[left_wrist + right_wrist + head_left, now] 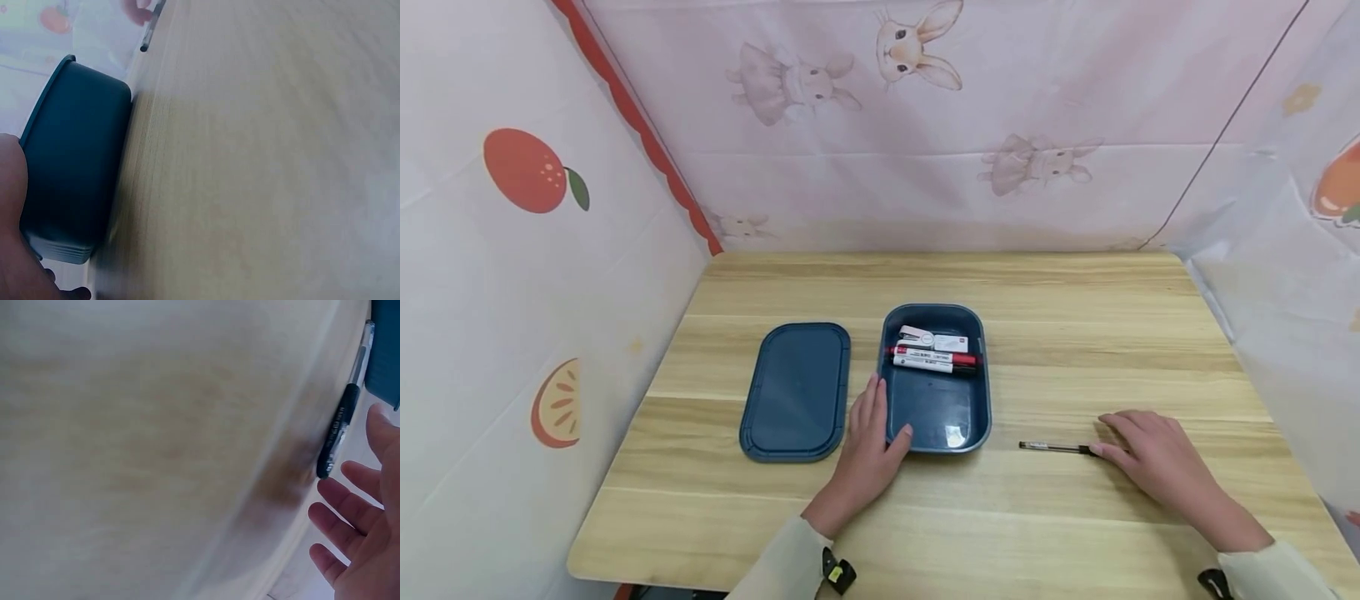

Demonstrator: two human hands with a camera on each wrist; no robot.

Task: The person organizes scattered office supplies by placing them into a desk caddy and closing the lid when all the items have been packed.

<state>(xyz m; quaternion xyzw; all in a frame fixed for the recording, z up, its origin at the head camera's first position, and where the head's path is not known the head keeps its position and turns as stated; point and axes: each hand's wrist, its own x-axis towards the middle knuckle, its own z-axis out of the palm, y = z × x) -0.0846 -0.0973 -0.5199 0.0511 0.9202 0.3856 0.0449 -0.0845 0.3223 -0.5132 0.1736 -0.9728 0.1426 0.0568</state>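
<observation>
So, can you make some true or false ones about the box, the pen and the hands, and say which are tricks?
1. The left hand touches the box. True.
2. The lid is on the box. False: it lies on the table, left of the box.
3. Two markers lie inside the box. True.
4. The pen is in the box. False: it is on the table, to the right.
5. The pen's black end is nearest the right hand. True.

Glossy plastic box (928, 408), smooth plastic pen (1056, 448), wood-grained tabletop (1075, 333)
</observation>
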